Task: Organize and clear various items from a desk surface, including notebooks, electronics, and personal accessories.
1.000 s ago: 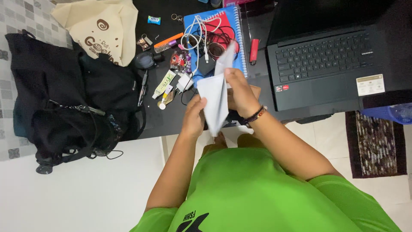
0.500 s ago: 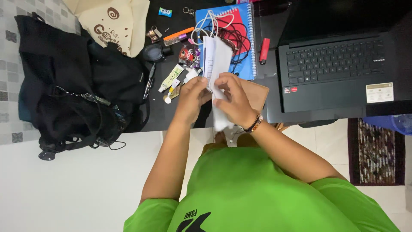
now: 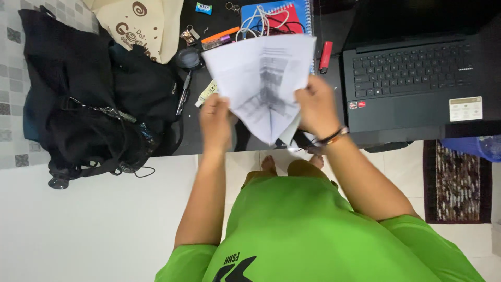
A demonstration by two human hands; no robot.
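The person holds a creased white sheet of paper up over the black desk, spread between both hands. The left hand grips the sheet's left lower edge, fingers curled shut on it with the thumb behind. The right hand pinches the right edge, thumb on the near face and fingers closed behind the paper. The sheet bears printed text and a grey table, and its fold lines run down to a point near the desk's near edge.

The paper hangs in the air, just above a cluttered patch of desk. Under and beyond it lie a blue notebook with a tangle of cables on top, a red lighter-shaped stick, an orange marker and a pen. To the left sit a black bag and a cream cloth bag; to the right, an open laptop.

The likeliest trouble is a tear. The sheet is creased in several directions, and pulling the two edges apart too briskly could split it along a fold. The low corner could also catch on the cables or sweep small things off the desk's near edge. Another white paper seems to be held behind the first by the right hand; it could slip out and drop to the floor.
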